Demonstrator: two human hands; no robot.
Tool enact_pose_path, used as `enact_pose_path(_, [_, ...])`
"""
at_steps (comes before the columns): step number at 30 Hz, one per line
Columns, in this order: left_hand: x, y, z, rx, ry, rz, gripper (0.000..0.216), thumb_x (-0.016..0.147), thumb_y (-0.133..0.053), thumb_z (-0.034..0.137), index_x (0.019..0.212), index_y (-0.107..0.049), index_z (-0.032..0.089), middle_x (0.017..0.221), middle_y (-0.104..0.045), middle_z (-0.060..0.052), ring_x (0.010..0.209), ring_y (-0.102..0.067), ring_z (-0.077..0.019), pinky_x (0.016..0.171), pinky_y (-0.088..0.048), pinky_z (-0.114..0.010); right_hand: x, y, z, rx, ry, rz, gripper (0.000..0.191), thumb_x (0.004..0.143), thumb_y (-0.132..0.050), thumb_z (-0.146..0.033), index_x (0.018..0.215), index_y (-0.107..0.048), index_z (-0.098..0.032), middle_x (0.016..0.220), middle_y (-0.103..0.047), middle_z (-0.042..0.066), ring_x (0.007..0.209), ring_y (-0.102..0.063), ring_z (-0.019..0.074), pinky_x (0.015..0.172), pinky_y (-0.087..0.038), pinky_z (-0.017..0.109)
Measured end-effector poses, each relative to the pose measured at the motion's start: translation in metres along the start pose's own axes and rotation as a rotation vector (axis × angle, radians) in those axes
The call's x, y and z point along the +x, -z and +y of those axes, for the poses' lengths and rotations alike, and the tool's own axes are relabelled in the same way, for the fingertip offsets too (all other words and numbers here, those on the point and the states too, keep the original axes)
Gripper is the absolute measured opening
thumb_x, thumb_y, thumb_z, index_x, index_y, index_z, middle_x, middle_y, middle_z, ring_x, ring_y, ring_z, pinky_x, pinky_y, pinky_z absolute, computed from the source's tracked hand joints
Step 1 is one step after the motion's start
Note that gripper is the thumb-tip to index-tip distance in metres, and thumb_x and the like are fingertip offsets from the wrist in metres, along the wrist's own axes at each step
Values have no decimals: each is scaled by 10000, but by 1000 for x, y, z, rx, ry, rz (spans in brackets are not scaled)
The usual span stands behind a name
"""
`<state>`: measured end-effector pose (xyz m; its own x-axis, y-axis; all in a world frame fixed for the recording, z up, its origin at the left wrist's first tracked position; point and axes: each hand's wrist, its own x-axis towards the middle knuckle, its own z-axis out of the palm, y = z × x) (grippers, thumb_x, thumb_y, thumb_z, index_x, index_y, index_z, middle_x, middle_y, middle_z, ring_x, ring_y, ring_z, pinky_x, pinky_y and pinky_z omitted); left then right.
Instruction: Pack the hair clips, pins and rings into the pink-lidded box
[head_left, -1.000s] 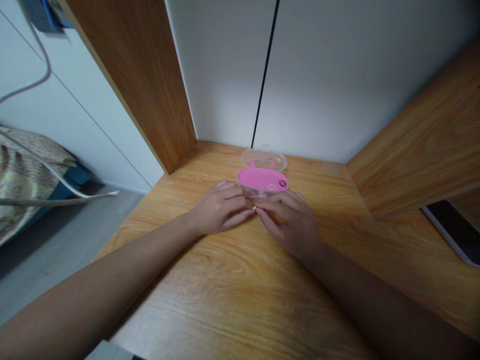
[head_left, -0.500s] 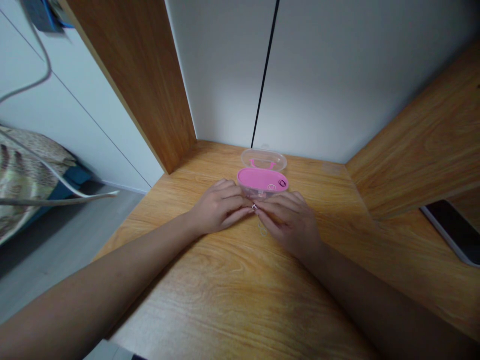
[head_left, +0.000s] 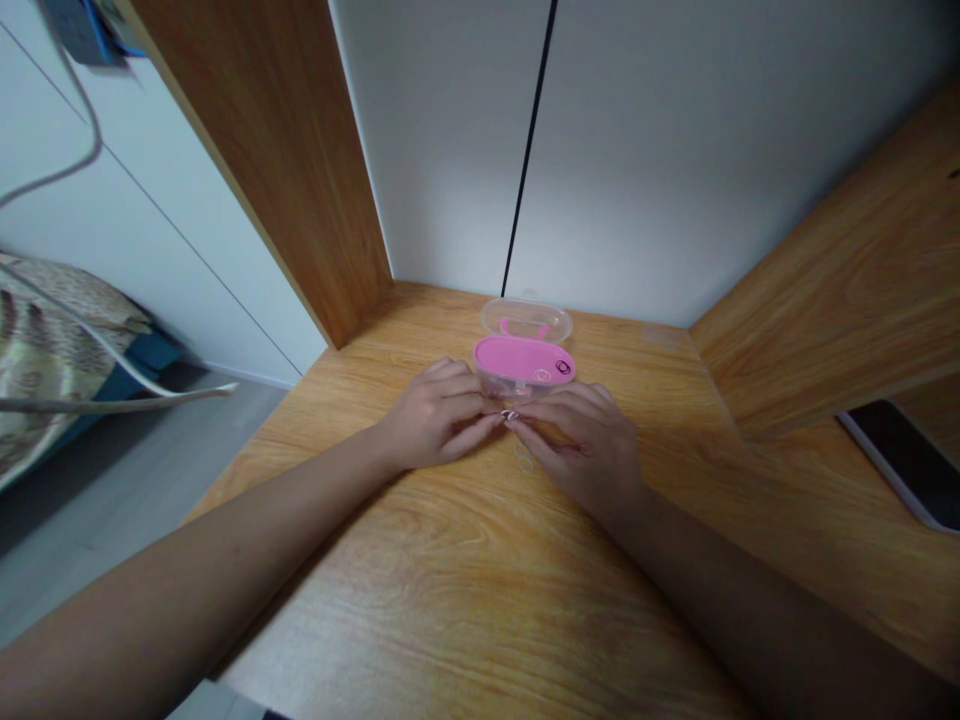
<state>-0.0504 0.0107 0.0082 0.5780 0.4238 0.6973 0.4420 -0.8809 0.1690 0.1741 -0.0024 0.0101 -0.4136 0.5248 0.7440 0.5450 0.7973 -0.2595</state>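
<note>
My left hand and my right hand meet over the table, thumb and fingertips pinched. Between the fingertips is a small twisted bit of white and dark elastic bands, partly covered by the fingers. Just beyond the hands stands a clear oval case with a pink inner tray. On that tray lie a dark band and a pale band. Pale thin loops lie on the wood beside my right thumb.
Behind the case lies its clear lid with a pink handle, near the white wall panel. A phone rests at the right. Wooden boards rise on both sides of the table. A pale cable hangs at the left.
The fingertips have shifted slightly around the small bands, and more of the twisted white and dark piece shows. Otherwise the hands and case stay in place.
</note>
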Motion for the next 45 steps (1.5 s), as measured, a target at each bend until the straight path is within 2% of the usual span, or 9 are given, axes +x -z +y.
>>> enact_pose_path(5, [0,0,0,8,-22,19,125,933,-613,248,926,-711,170,785,-711,-59,743,-608,-170,725,-458,-327,0,-1,0,-17,26,-19,67,875,-749,-276,922,-708,-251,886,-795,-8,792,-710,177,742,-481,334])
enact_pose_path(15, [0,1,-1,22,-71,-24,126,944,-604,243,976,-704,173,873,-746,-67,792,-631,-178,745,-456,-336,0,0,1,-41,23,-32,33,895,-716,-262,926,-727,-260,910,-806,-7,796,-712,180,732,-480,345])
enact_pose_path(21, [0,1,0,30,-30,-27,147,947,-603,291,916,-703,187,842,-741,-56,781,-626,-176,745,-450,-335,1,-1,1,-43,67,-70,63,897,-704,-224,929,-728,-273,879,-803,-14,794,-710,185,726,-479,349])
enact_pose_path(28, [-1,0,0,0,24,-15,152,924,-628,319,907,-698,185,806,-712,-62,775,-614,-182,751,-452,-339,0,-1,1,-40,39,-113,76,885,-700,-220,943,-719,-265,904,-797,-10,820,-706,194,743,-482,362])
enact_pose_path(33, [0,1,1,-13,24,-10,125,916,-623,282,889,-685,176,793,-703,-56,756,-600,-175,738,-444,-332,-1,-2,0,-18,31,-99,86,879,-702,-215,959,-709,-244,912,-791,11,834,-701,199,753,-500,362])
enact_pose_path(39, [-1,0,0,-30,50,-11,141,925,-598,293,907,-683,182,790,-692,-53,771,-603,-179,754,-446,-337,-1,-2,1,-1,34,-85,161,880,-701,-199,1020,-715,-277,963,-795,5,869,-710,195,793,-514,364])
enact_pose_path(45, [-1,-1,-1,-37,48,1,110,913,-606,263,892,-669,175,796,-697,-56,764,-594,-178,744,-444,-339,0,-2,0,2,82,-72,124,905,-696,-216,1010,-717,-280,940,-802,-13,864,-711,186,776,-518,352])
